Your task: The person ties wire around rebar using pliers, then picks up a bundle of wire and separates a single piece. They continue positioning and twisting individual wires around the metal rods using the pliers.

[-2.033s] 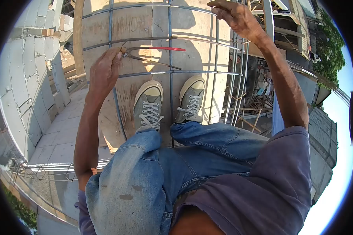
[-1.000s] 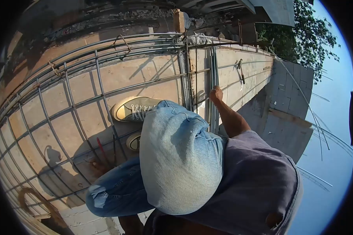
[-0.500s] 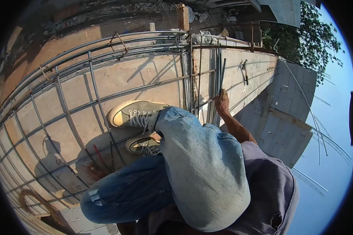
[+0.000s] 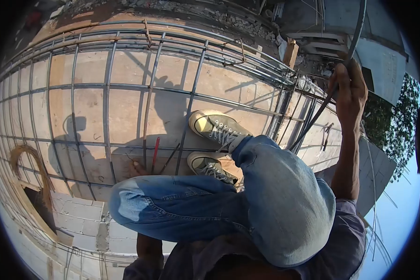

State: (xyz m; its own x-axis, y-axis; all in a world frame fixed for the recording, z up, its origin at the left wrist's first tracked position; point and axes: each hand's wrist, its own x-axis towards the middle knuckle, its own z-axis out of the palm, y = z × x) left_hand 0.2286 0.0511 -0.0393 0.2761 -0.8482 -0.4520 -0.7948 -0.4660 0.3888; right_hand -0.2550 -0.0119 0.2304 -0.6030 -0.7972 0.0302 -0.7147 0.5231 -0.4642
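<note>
My right hand [image 4: 349, 88] is raised at the right, closed around a long dark steel rod [image 4: 316, 115]. The rod runs from the top edge, through the fist, down toward my raised knee. My left hand [image 4: 136, 169] is mostly hidden behind my other knee. Its visible fingertips look closed beside a thin wire, but what they hold cannot be made out. Just right of them are a red handle [image 4: 156, 153] and a thin dark bar [image 4: 171, 157]. My shoes [image 4: 217, 128] rest among the bars of a steel rebar grid [image 4: 108, 88].
More rods [image 4: 308, 116] lie bundled beyond my raised knee. A hammer-like tool [image 4: 326, 136] lies to their right. Wooden post [image 4: 290, 52] stands at the far edge by the thick long bars. A coiled strip [image 4: 32, 156] sits at the left, near an opening.
My right hand has moved from the bundled rods up and away, lifting one rod. The view has turned, so the grid and my shoes appear further right. My left fingertips show more clearly.
</note>
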